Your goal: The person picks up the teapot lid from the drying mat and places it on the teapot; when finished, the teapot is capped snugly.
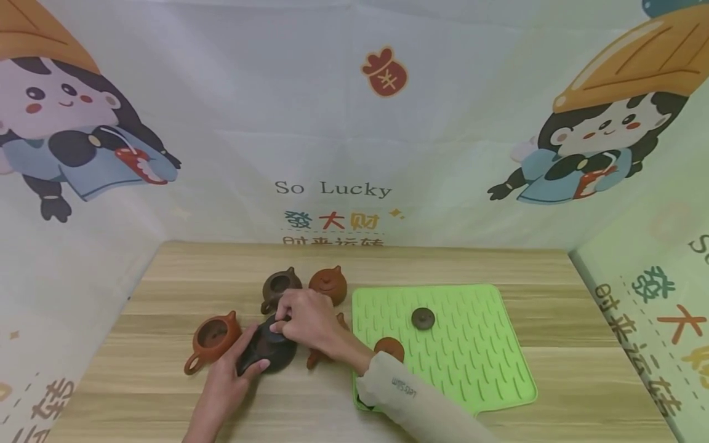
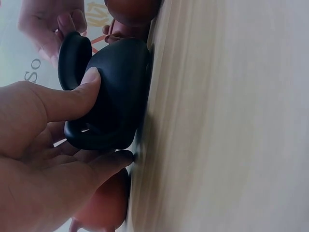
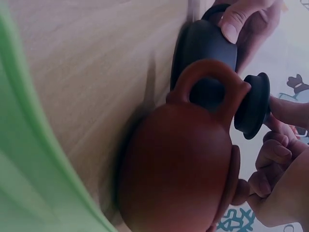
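Note:
My left hand (image 1: 227, 381) holds a black teapot (image 1: 277, 357) on the table, its thumb along the pot's upper side and fingers round the handle side. Between thumb and fingers of my right hand (image 1: 310, 320) is the knob of a black lid (image 3: 254, 106). In the left wrist view the lid (image 2: 75, 60) stands tilted at the pot's top; whether its edge touches the pot I cannot tell. A reddish-brown teapot (image 3: 178, 159) with its lid on stands beside the black one, partly under my right forearm in the head view.
Left of the black pot sits a lidless orange-brown teapot (image 1: 213, 335). Behind are a lidless dark brown teapot (image 1: 277, 284) and a lidded orange one (image 1: 328, 284). A green mat (image 1: 471, 363) at right bears a dark lid (image 1: 423, 319) and an orange-brown lid (image 1: 389, 349).

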Demonstrator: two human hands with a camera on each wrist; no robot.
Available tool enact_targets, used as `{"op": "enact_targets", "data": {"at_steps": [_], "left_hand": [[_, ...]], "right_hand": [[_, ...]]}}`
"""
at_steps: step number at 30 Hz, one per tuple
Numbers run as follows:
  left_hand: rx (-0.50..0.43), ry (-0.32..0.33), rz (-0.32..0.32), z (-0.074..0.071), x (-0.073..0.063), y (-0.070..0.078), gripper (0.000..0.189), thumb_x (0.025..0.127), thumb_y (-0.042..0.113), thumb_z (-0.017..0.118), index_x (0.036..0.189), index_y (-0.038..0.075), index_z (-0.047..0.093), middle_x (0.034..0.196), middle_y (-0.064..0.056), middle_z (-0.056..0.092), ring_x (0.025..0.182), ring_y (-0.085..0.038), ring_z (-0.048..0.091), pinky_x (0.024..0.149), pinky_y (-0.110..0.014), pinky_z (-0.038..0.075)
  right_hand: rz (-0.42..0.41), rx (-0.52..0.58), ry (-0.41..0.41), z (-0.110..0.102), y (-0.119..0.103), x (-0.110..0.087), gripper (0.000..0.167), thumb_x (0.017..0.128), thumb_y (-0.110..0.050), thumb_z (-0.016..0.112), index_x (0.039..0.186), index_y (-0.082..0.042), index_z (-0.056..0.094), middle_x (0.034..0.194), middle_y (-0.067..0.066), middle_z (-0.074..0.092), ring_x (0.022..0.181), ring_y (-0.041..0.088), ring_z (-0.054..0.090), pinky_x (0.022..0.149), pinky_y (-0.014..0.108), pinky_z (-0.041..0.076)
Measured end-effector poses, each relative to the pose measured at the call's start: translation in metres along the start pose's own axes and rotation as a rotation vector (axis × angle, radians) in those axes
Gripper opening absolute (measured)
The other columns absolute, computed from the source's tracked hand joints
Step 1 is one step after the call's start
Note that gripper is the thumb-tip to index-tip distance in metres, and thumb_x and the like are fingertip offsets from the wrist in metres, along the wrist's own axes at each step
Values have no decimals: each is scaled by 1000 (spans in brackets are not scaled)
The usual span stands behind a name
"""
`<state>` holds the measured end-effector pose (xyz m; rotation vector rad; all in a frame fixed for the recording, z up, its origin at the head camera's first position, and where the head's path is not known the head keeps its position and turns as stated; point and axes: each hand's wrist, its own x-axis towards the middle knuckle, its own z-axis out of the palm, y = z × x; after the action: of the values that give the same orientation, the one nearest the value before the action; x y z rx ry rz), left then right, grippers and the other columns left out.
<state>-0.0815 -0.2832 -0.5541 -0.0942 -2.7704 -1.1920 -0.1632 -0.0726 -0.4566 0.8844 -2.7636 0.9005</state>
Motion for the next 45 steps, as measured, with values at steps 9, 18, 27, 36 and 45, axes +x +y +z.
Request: {"op": "enact_targets", "data": {"at_steps": [9, 18, 27, 36, 45], "left_hand": [[-7, 11, 9, 0, -1, 0, 74, 96, 12, 85, 163, 13, 53, 154, -32, 60, 142, -57, 56, 114, -74, 43], [-10, -27, -34, -3, 0, 1, 77, 97, 14, 84, 166, 16, 50, 154, -34, 59, 143, -59, 54, 115, -76, 41], [-26, 9, 17, -1, 0, 2, 71, 95, 10, 86, 159, 5, 55, 152, -32, 62, 142, -58, 55, 115, -75, 41], [-12, -19, -49, -6, 0, 14, 72, 97, 14, 84, 159, 0, 51, 153, -38, 57, 144, -60, 52, 116, -76, 41], [-4, -26, -73, -9, 0, 25, 70, 97, 14, 84, 159, 2, 52, 153, -36, 58, 144, -58, 53, 117, -74, 41]], "right_hand": [[-27, -47, -1, 8, -4, 1, 22, 88, -33, 94, 77, -24, 77, 83, -15, 70, 79, 2, 70, 63, 16, 47], [-69, -79, 11, 15, -7, 2, 19, 87, -32, 94, 79, -23, 80, 85, -14, 73, 80, 3, 70, 60, 14, 44], [-119, -125, 55, 23, -9, 2, 19, 87, -33, 94, 79, -23, 80, 81, -16, 70, 72, -1, 65, 57, 11, 39], [-152, -135, 59, 29, -11, -3, 16, 90, -31, 92, 82, -23, 81, 83, -15, 72, 73, 1, 69, 59, 10, 40], [-147, -145, 61, 33, -10, -5, 14, 90, -31, 91, 83, -23, 82, 84, -15, 72, 73, 0, 67, 58, 10, 38]]}}
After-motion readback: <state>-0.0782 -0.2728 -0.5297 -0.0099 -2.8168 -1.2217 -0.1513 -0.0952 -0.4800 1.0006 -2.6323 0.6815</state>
